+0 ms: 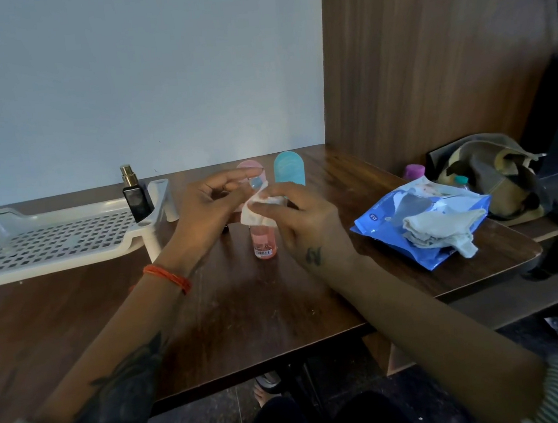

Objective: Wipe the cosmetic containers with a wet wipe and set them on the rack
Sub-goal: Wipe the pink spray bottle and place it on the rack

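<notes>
Pink bottle (264,244): small, clear, pink liquid inside, label low on its front; upright over the middle of the table, whether it rests on the surface or is lifted cannot be told; its upper part is covered by the wipe.
Wet wipe (257,206): white, crumpled, wrapped over the top of the pink bottle, between both hands.
Right hand (300,217): fingers curled around the wipe and the bottle's upper part, grasping both; tattoo near the wrist.
Left hand (206,207): raised just left of the wipe, thumb and fingers bent towards its top edge; contact with the wipe or bottle cap cannot be told; orange thread band at the wrist.
Pink container (251,169): rounded top, standing behind the hands, mostly hidden.
Blue container (288,169): rounded top, upright just beside the pink one, on its right.
Rack (50,240): white plastic, perforated floor, at the table's left side.
Perfume bottle (135,195): dark glass, gold sprayer, standing at the rack's right end.
Wipe pack (419,220): blue, open, lying on the table's right side with used wipes (441,228) piled on top.
Bag (494,175): camouflage pattern, behind the pack.
Table (263,309): dark brown wood.
</notes>
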Action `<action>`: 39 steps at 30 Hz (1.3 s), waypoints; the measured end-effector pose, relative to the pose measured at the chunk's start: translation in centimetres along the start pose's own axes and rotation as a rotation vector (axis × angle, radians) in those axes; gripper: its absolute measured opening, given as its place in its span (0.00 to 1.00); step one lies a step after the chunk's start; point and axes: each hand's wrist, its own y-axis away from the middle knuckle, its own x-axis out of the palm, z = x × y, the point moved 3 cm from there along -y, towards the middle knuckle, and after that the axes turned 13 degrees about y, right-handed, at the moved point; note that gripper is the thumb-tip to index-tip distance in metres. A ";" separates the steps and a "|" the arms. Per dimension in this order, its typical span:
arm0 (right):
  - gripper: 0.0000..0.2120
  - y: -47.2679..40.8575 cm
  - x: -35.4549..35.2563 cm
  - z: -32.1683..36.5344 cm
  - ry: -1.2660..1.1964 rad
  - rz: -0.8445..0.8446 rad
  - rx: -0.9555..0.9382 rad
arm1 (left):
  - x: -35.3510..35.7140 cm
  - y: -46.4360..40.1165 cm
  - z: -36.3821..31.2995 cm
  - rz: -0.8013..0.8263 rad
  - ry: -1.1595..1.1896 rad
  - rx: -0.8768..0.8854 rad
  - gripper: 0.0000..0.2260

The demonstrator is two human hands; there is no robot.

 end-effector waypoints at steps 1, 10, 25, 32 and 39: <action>0.08 0.0 0.0 -0.2 -0.020 0.009 0.017 | 0.1 0.0 0.0 0.004 0.001 0.000 0.11; 0.07 -0.3 0.6 -1.8 -0.189 0.097 0.283 | -0.1 -0.2 0.0 0.029 -0.016 -0.045 0.11; 0.06 0.0 0.6 -2.1 -0.187 0.081 0.317 | -0.1 -0.3 0.4 0.023 -0.031 -0.067 0.09; 0.10 -0.2 0.3 0.1 0.012 0.036 0.010 | 0.0 -0.1 0.2 0.013 -0.018 -0.046 0.09; 0.06 -0.1 -0.3 -0.8 -0.107 0.016 0.095 | -0.1 -0.2 0.2 0.031 -0.037 -0.063 0.10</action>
